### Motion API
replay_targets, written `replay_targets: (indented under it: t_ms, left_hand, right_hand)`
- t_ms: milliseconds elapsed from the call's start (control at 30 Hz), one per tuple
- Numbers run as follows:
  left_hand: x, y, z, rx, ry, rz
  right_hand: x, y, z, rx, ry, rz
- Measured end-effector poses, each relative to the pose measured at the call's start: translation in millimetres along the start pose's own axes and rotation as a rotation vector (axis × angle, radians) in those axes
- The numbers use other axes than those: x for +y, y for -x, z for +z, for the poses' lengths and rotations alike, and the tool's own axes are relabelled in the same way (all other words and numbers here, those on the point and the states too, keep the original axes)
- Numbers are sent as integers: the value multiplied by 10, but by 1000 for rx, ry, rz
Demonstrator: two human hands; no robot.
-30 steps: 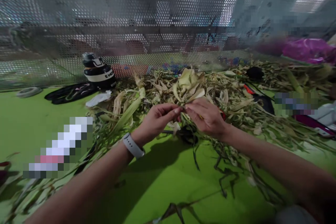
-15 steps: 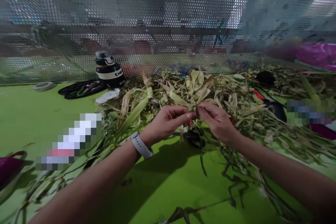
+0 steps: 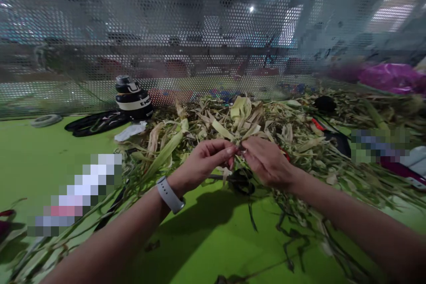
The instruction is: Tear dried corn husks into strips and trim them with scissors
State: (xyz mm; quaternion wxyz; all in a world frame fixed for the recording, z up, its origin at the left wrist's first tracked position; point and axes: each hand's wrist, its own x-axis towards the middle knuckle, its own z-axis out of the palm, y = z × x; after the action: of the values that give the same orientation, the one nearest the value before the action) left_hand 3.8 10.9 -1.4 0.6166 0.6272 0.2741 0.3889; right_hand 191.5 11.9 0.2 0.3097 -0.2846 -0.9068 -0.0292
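Note:
My left hand [image 3: 213, 157] and my right hand [image 3: 266, 159] meet at the fingertips in the middle of the head view. Both are closed in a pinch, and what lies between the fingers is too small and covered to name. Just beyond them rises a tuft of pale, dried corn husk leaves [image 3: 241, 108], whose base runs down to my fingertips. Around it spreads a heap of dry husks and leaves [image 3: 289, 124]. Below my hands sits a dark coiled object [image 3: 242, 182]. My left wrist carries a light grey watch [image 3: 169, 194].
A black bottle with a white band [image 3: 133, 100] stands at the back left, beside black straps [image 3: 96, 123] and a white tissue [image 3: 131, 131]. A perforated metal screen [image 3: 206, 26] rises behind. Purple plastic [image 3: 392, 77] lies far right. The table surface [image 3: 199, 239] is green.
My right hand has turned over, its back now facing up more, and its fingers have come closer to the left fingertips. The whole view has shifted slightly.

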Motion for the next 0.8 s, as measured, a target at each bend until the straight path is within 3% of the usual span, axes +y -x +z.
replay_targets:
  t_ms: [200,333,533,667,800]
  left_hand:
    - [8,15,25,-14,-5,-18]
    - [16,2,-2,35,-50,-17]
    - [-41,-31,-82,200,18,-12]
    - [-37,-52,-128,363,122,3]
    - [-27,-61,-158,384,111,-34]
  right_hand:
    - [-4,25,-12,13,122,-95]
    - [26,28,-41,103,122,-59]
    - [144,-6,-71,118,61,109]
    - [230,-45,-225,134,-77,262]
    - [338,-48,-418,210,-132,416]
